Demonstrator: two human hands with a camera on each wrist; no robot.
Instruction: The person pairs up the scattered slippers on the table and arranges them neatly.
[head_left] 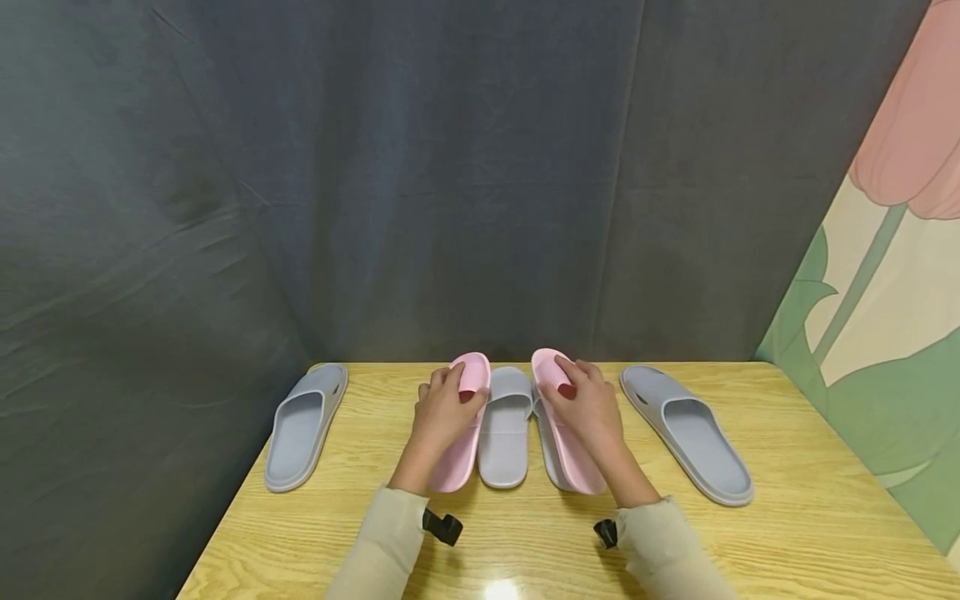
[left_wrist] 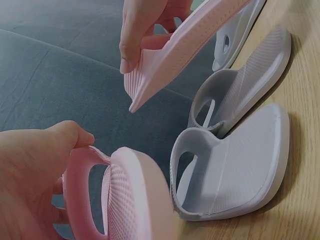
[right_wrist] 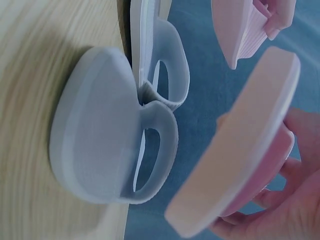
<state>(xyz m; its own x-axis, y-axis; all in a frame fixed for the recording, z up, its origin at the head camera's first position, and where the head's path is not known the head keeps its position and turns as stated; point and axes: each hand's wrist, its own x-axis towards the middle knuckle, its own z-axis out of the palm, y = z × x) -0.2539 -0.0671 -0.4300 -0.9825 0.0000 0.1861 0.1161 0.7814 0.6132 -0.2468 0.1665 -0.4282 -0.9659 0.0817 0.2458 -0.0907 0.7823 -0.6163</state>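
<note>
My left hand [head_left: 441,414] grips a pink slipper [head_left: 456,463] by its strap, the thumb on the strap's edge in the left wrist view. A second pink slipper [head_left: 579,463] is held by its strap in my right hand [head_left: 590,408]. Both wrist views show the pink pair raised off the table and tilted. Between them, two light grey slippers [head_left: 504,450] stand side by side on the wood, straps touching. The right-hand pink slipper partly covers one grey slipper [right_wrist: 95,125] in the head view.
A grey-blue slipper [head_left: 297,442] lies at the table's left side, and another [head_left: 705,450] lies angled on the right. The wooden table [head_left: 517,542] ends at a dark curtain [head_left: 465,208] behind. A wall with painted flowers [head_left: 862,358] stands on the right.
</note>
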